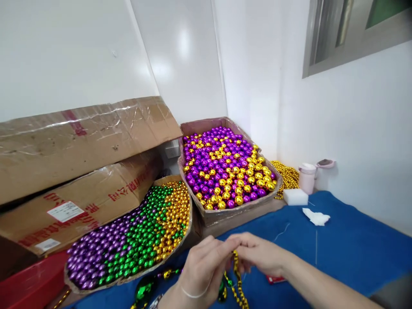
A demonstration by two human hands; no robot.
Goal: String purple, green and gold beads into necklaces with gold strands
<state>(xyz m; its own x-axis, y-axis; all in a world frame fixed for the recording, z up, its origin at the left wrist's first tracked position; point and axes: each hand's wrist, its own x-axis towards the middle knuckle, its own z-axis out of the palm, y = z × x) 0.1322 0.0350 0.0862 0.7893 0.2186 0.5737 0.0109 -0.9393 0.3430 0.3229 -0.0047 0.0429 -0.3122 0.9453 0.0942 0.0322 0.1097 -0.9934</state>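
In the head view, a gold bead strand [237, 272] is gripped by closed fingertips of the left hand [203, 268] and right hand [252, 253], and hangs beneath them; by a loosened pinch, it could be dropped or tangled. Beyond the hands, purple-gold balls [222, 167] are contained in a carton [222, 216]; leftward, purple-green-gold beads [138, 240] in a lower box [194, 227].

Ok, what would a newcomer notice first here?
Likely the shiny purple and gold beads heaped in the cardboard box at centre. Next, the purple, green and gold beads banded in the lower box to its left. Then, bottom centre, the left hand and right hand, gold bead strands hanging below.
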